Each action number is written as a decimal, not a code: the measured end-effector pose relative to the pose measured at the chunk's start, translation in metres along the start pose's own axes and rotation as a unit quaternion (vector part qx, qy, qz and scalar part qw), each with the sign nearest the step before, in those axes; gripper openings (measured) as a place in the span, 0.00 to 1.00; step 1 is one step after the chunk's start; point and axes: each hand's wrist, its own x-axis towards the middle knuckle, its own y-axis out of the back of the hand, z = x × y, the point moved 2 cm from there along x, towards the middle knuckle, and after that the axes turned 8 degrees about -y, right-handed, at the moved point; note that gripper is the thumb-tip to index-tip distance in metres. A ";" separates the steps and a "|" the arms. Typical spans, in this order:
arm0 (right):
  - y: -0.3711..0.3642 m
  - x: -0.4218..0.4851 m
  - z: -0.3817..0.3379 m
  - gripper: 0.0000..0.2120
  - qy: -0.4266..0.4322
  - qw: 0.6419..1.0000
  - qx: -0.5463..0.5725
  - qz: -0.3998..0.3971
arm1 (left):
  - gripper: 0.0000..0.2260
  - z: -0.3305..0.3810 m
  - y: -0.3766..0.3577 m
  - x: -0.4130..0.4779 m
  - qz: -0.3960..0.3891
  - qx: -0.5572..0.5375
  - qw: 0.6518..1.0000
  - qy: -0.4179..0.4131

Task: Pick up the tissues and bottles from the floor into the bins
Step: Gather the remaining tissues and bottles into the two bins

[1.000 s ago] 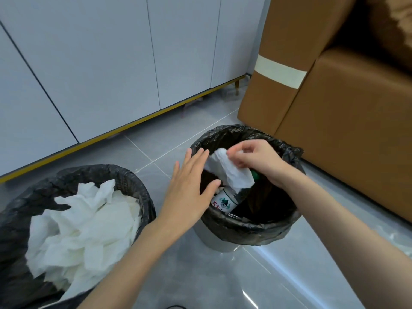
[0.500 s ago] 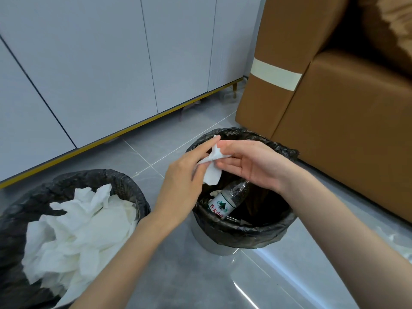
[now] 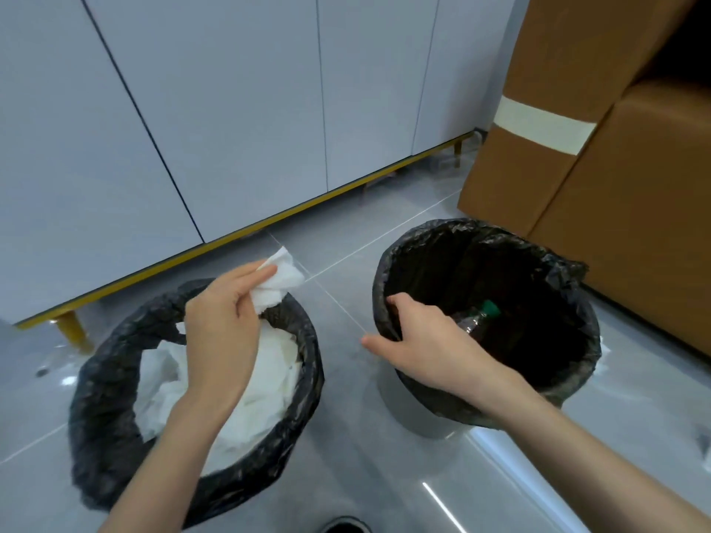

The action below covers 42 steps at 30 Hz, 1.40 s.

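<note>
Over the tissue-filled bin (image 3: 100,382), a tissue (image 3: 277,287) is pinched in the left hand (image 3: 223,332); right of it, the second bin (image 3: 546,248) is gripped at its rim by the right hand (image 3: 427,350).

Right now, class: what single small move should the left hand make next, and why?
Probably draw the left hand slightly back over the left bin and release the tissue. It pinches the tissue above the far rim, that bin already holds tissues, and the right bin holds a bottle.

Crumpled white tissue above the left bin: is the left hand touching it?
Touching. The head view shows the left hand pinching the crumpled white tissue between thumb and fingers.
</note>
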 end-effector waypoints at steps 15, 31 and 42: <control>-0.030 0.012 -0.029 0.11 0.106 0.980 -0.138 0.095 | 0.22 -0.120 -0.014 -0.061 -0.543 0.267 0.789 0.103; -0.022 -0.023 -0.021 0.29 0.181 0.966 -0.186 -0.004 | 0.13 0.006 0.003 0.002 -0.118 0.104 0.987 -0.023; -0.005 -0.048 0.006 0.23 0.160 0.945 -0.150 -0.244 | 0.04 0.023 -0.050 0.016 -0.190 -0.006 0.974 0.125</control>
